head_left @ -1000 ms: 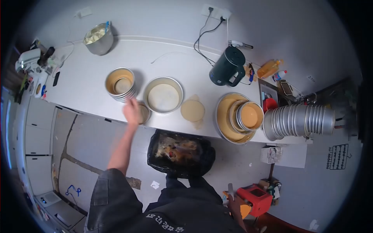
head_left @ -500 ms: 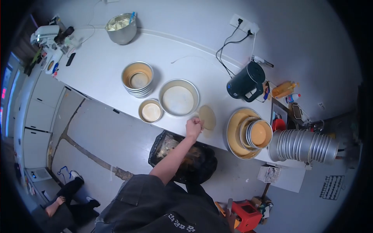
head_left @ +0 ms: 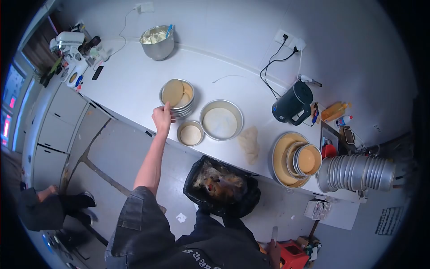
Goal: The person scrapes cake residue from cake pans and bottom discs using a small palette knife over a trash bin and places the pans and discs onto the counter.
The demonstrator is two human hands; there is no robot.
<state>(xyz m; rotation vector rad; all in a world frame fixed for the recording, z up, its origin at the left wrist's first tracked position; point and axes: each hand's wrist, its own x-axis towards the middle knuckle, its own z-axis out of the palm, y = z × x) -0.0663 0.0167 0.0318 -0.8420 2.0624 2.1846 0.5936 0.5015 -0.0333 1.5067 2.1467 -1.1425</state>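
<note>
My left hand [head_left: 162, 118] pinches the edge of a thin, tan round disc [head_left: 173, 93], which looks like a paper cake-tin liner. The disc is tilted over the mouth of a stack of round cake tins [head_left: 183, 112] and partly covers the opening. Just below the stack is a small round tin [head_left: 190, 134] with a pale bottom. A wider shallow tin [head_left: 221, 120] stands to its right. My right hand [head_left: 273, 254] appears dim at the lower right, closed around a narrow pale upright thing I cannot make out.
A pale wrinkled sheet [head_left: 249, 144] lies near the counter edge. Nested tins [head_left: 277, 160], a row of stacked tins [head_left: 354, 173] and a dark kettle [head_left: 293, 104] are on the right. A mixing bowl [head_left: 157, 48] stands behind. Below sits a black-lined bin [head_left: 197, 195]; another person [head_left: 42, 208] is lower left.
My left hand has moved left from beside the wide tin to the tin stack, carrying the round disc. A wrinkled sheet now shows where the disc was. The view has shifted slightly.
</note>
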